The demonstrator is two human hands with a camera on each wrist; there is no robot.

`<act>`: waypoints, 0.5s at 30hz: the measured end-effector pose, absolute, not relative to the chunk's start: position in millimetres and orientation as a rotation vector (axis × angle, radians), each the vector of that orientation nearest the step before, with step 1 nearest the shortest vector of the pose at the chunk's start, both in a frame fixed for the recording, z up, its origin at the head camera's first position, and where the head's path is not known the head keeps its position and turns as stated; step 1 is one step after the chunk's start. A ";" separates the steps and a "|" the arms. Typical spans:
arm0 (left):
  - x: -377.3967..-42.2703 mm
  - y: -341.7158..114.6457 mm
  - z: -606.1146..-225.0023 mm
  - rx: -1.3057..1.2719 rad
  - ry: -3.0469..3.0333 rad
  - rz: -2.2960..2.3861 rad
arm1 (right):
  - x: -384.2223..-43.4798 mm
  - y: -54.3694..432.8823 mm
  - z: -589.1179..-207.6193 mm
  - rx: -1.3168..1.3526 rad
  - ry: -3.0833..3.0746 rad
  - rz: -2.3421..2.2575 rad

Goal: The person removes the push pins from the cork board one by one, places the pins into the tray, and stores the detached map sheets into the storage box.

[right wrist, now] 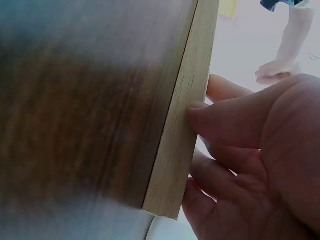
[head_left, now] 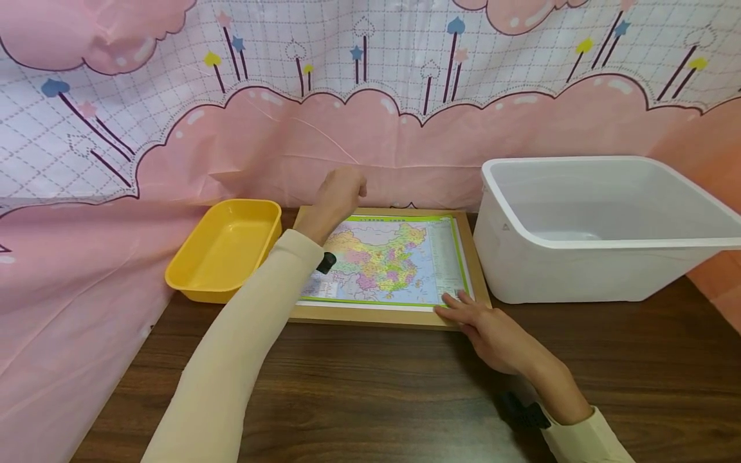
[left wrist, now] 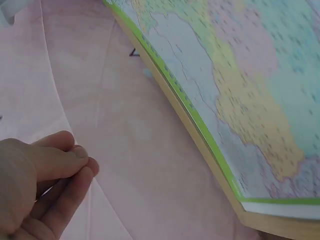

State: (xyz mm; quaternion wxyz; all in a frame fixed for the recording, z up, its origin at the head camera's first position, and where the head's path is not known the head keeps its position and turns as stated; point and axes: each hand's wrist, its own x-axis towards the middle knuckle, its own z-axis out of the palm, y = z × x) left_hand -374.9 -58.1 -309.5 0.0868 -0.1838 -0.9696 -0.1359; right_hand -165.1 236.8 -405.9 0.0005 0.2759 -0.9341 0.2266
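On the table lies a wooden-framed map (head_left: 393, 257), with a green border and a pale wood rim. My right hand (head_left: 492, 331) rests at its near right corner, fingers spread over the top. In the right wrist view the thumb (right wrist: 200, 114) lies against the side of the wooden frame (right wrist: 175, 120). My left hand (head_left: 341, 190) is raised beyond the frame's far edge, in front of the pink cloth. Its thumb and fingertips meet, as the left wrist view shows the left hand (left wrist: 55, 175), and nothing shows between them. The left forearm covers the map's left part.
A yellow tray (head_left: 226, 247) stands to the left of the map. At the right, a large white tub (head_left: 556, 273) stands close by the frame. Behind hangs a pink and white patterned cloth (head_left: 417, 145). The table (head_left: 359, 386) is dark wood.
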 end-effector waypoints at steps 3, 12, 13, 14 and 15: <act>-371.7 -74.1 -310.1 -0.493 -2.902 -0.430 | -165.1 237.1 -406.3 0.875 -2.926 0.713; -355.2 -123.0 -309.9 -0.430 -2.841 -0.556 | -164.9 237.3 -407.2 0.871 -2.939 0.730; -353.4 -128.0 -310.7 -0.430 -2.830 -0.565 | -164.8 237.5 -407.2 0.872 -2.937 0.735; -351.2 -132.8 -311.5 -0.424 -2.825 -0.580 | -164.6 237.7 -407.1 0.873 -2.936 0.738; -349.0 -137.3 -312.2 -0.419 -2.818 -0.588 | -164.5 237.9 -407.0 0.873 -2.936 0.742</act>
